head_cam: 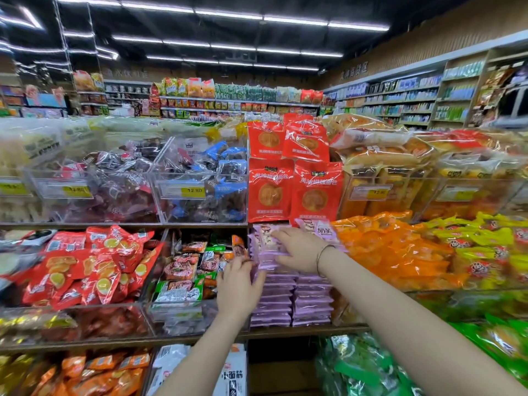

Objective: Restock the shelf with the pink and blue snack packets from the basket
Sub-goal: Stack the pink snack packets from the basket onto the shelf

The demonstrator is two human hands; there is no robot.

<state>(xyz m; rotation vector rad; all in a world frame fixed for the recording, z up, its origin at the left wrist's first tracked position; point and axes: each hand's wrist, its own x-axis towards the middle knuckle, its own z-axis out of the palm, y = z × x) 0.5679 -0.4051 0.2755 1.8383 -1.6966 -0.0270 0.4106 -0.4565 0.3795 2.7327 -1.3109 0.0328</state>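
Two tall stacks of pink snack packets fill the middle shelf section, between a clear bin and the orange packets. My right hand, with a thin bracelet at the wrist, lies flat on the top pink packets and presses them into the shelf. One pink packet sticks up behind that hand. My left hand holds the left side of the left stack, fingers curled around its edge. No basket and no blue packets of the task are in view.
Red bread packets stand right above the pink stacks. A clear bin of mixed snacks is to the left, orange packets to the right. The shelf edge runs below; green packets lie lower right.
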